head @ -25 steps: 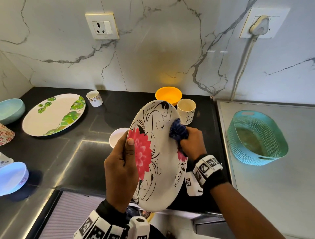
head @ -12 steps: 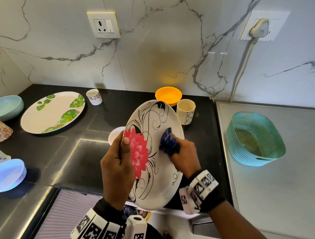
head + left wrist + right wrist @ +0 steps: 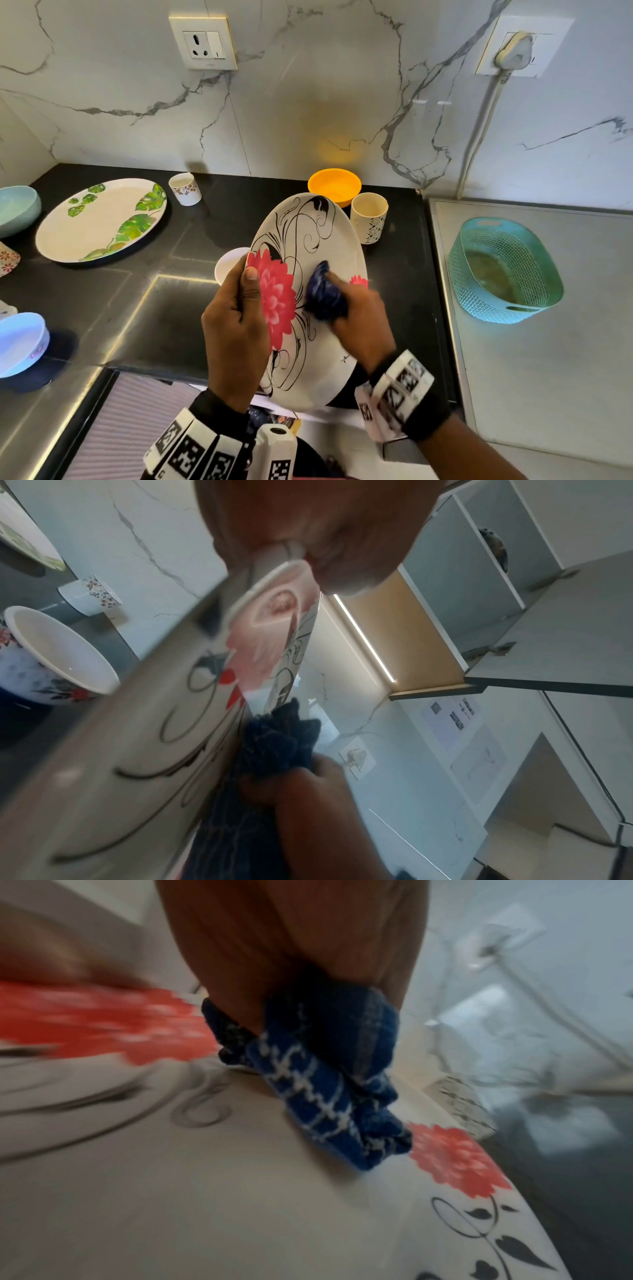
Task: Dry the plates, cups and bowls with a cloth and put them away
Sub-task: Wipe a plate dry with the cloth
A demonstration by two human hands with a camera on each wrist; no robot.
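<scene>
the right hand (image 3: 359, 318), bunched around the dark blue checked cloth (image 3: 323, 296), has slid toward the centre of the oval white red-flowered plate (image 3: 318, 346); left hand (image 3: 236, 339) grips its rim, so drying continues.

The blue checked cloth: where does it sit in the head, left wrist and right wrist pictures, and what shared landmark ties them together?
Head: blue checked cloth at centre, bunched in the right hand against the plate.
Left wrist: cloth low centre, beside the plate's face.
Right wrist: cloth at centre, under the hand.
Shared landmark: the flowered plate, in all three views.
</scene>
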